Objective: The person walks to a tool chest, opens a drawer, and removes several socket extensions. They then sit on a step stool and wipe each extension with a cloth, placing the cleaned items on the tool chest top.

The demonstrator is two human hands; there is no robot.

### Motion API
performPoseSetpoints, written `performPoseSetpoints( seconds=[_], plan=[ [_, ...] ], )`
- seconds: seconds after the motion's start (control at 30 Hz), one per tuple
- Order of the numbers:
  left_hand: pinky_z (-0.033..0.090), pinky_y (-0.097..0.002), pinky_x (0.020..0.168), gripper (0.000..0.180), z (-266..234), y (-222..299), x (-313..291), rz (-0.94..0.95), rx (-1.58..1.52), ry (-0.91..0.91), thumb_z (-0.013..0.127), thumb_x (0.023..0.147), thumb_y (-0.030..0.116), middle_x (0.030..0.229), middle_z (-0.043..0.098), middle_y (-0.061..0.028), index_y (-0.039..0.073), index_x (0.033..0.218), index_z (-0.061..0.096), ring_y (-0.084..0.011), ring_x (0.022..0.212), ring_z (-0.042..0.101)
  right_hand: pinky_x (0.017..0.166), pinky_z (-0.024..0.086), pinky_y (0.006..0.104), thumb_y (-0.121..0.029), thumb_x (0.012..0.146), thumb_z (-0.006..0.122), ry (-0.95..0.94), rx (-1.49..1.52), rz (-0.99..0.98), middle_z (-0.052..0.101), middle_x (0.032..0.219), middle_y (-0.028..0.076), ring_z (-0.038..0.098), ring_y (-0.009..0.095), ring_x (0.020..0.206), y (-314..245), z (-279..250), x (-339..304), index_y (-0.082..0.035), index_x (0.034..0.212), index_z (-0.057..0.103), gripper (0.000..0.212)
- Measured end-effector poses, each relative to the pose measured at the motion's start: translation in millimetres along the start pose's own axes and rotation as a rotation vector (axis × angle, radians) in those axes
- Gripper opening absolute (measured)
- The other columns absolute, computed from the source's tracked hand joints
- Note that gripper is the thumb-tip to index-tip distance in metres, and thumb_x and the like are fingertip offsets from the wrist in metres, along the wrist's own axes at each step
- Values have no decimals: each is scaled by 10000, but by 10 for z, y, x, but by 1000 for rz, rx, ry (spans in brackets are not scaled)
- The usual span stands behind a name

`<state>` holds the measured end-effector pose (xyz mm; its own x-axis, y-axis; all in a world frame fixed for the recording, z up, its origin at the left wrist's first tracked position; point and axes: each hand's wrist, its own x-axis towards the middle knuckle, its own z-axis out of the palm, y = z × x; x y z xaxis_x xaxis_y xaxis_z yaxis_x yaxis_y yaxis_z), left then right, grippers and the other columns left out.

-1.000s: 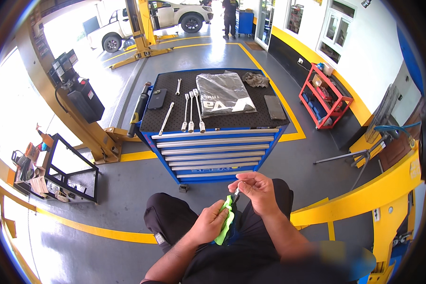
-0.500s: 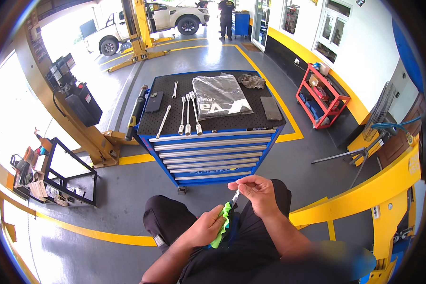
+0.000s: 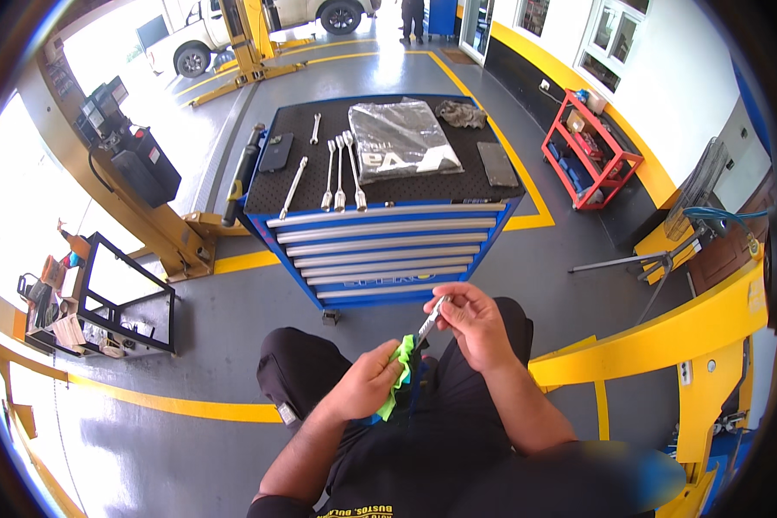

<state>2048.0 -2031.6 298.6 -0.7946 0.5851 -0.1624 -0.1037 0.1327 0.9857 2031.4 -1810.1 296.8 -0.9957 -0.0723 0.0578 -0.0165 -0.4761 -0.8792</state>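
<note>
Above my lap, my right hand [image 3: 472, 326] pinches the upper end of a slim silver wrench [image 3: 430, 321]; its exact head type is hidden by the fingers. My left hand [image 3: 371, 380] is closed on a bright green cloth [image 3: 399, 380] at the wrench's lower end. Whether the cloth wraps fully round the metal I cannot tell. Ahead stands a blue tool chest [image 3: 380, 250] with silver drawer fronts. On its black top lie several long socket wrenches [image 3: 339, 177], another long wrench [image 3: 294, 187] and a small spanner [image 3: 316, 129].
The chest top also holds a plastic-wrapped dark packet [image 3: 401, 138], a grey rag [image 3: 461, 113], a phone [image 3: 276, 153] and a dark flat pad [image 3: 497, 164]. A red cart [image 3: 591, 155] stands right, a black-framed cart [image 3: 129, 293] left. A yellow lift arm [image 3: 647, 345] extends near my right side.
The right hand has drawn slightly up and away from the cloth, so more of the wrench shows. The view has tipped downward, and the chest sits higher in it.
</note>
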Motion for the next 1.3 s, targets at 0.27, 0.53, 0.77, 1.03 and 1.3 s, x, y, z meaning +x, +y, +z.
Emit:
performPoseSetpoints(
  seconds=[0.27, 0.53, 0.77, 1.03, 1.3],
  plan=[
    [418, -277, 621, 148, -45, -17, -52, 1, -28, -4, 448, 1050, 146, 751, 498, 0, 27, 1041, 536, -70, 693, 447, 804, 512, 228, -65, 965, 632, 2, -134, -101, 724, 1010, 133, 677, 132, 924, -135, 132, 13, -1, 1179, 650, 224],
    [401, -241, 651, 214, -85, -60, -46, -46, -257, -35, 421, 1071, 167, 814, 490, 49, 8, 1121, 555, -44, 739, 417, 805, 532, 255, -48, 969, 619, -35, -163, -109, 713, 1052, 135, 680, 148, 916, -127, 133, 34, -4, 1177, 653, 214],
    [384, -214, 647, 247, -21, -158, -19, -3, -317, -22, 410, 1085, 197, 839, 500, 57, 7, 1138, 560, -27, 747, 408, 771, 521, 258, -35, 958, 629, -94, -146, -136, 632, 1107, 79, 657, 134, 904, -67, 151, 8, -25, 1179, 656, 223],
    [409, -192, 703, 287, 247, -80, 153, 81, -594, 224, 381, 1090, 186, 939, 554, 51, 6, 1237, 550, -15, 814, 457, 823, 502, 210, 9, 924, 670, -4, -328, -161, 630, 1013, 24, 607, 72, 894, 66, 334, -96, -5, 1131, 667, 207],
    [418, -187, 730, 287, 346, -166, 112, 107, -577, 284, 374, 1098, 205, 973, 568, 43, 16, 1217, 554, -9, 846, 473, 795, 517, 225, 18, 907, 674, 70, -427, -318, 667, 1007, 59, 634, 91, 878, 5, 321, -69, 5, 1060, 668, 154]
  ],
)
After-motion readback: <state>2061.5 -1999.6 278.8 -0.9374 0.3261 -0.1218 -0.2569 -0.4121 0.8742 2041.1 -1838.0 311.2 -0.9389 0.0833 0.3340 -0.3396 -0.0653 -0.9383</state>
